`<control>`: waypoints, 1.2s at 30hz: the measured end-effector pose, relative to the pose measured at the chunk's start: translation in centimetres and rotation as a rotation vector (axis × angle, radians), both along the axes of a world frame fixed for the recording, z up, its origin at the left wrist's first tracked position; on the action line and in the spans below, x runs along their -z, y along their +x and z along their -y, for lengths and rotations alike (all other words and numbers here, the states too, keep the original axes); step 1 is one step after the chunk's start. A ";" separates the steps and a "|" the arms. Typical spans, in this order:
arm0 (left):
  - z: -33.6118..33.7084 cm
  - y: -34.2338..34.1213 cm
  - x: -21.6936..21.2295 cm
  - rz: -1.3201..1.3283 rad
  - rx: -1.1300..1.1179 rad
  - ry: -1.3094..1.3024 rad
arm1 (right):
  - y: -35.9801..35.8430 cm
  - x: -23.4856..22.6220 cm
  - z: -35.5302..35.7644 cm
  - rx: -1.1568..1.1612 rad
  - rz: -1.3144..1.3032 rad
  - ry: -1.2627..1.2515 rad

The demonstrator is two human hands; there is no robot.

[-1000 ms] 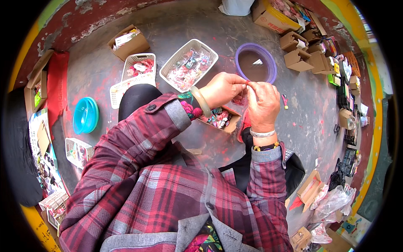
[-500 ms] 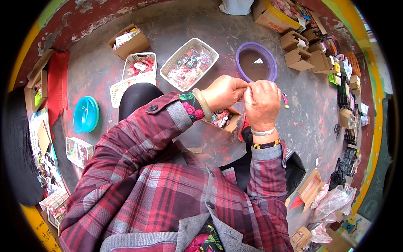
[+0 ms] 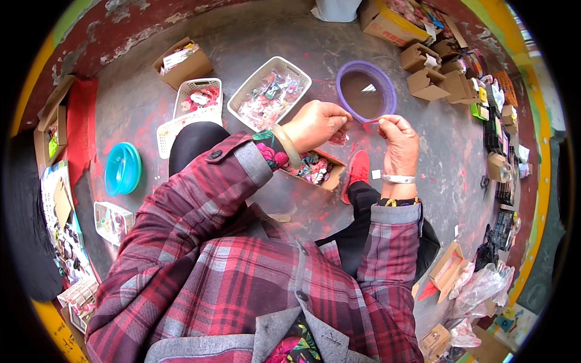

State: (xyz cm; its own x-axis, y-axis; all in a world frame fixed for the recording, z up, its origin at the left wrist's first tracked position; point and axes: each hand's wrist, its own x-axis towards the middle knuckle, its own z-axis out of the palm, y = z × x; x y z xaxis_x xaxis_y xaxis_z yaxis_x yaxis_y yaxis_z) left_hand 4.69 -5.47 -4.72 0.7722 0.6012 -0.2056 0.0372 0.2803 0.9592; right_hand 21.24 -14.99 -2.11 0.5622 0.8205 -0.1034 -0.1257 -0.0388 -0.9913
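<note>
My left hand (image 3: 318,126), with a pale bangle at the wrist, is closed in a pinch in front of my chest. My right hand (image 3: 400,144), wearing a silver bracelet, also pinches, a short gap to the right. A thin reddish strip (image 3: 367,121) spans the gap between the fingertips of both hands. Just below my left fingers hangs a small see-through packet (image 3: 340,138) with pinkish contents, partly hidden. Under the left wrist, an open cardboard box (image 3: 331,175) holds colourful small pieces. Past the hands stands a purple basin (image 3: 394,97) of brownish water.
A white basket (image 3: 235,104) of small packets stands ahead, with smaller white baskets (image 3: 162,140) beside my left knee. Teal bowls (image 3: 123,169) lie left. Cardboard boxes (image 3: 426,85) and plastic bags (image 3: 478,290) line the right side. My red shoe (image 3: 359,170) is below the hands.
My hands, close together before, have drawn apart, the right one moving right and slightly down. The reddish strip now shows stretched between them, and the packet shows under my left fingers.
</note>
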 end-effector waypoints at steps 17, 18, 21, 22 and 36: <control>-2.1 -0.9 -0.1 -0.024 -0.190 -0.074 | 7.3 10.0 -0.9 0.254 0.466 -0.307; -2.1 -1.0 -0.1 -0.027 -0.185 -0.067 | 7.0 10.9 -0.7 0.192 0.547 -0.410; -2.0 -0.9 -0.2 0.000 -0.175 -0.085 | 6.5 15.7 0.5 0.077 0.879 -0.609; -2.0 -0.9 -0.3 0.012 -0.176 -0.097 | 6.4 17.7 1.1 0.056 0.940 -0.638; -1.9 -1.1 -0.5 0.026 -0.169 -0.110 | 2.0 22.7 4.7 -0.369 1.317 -0.680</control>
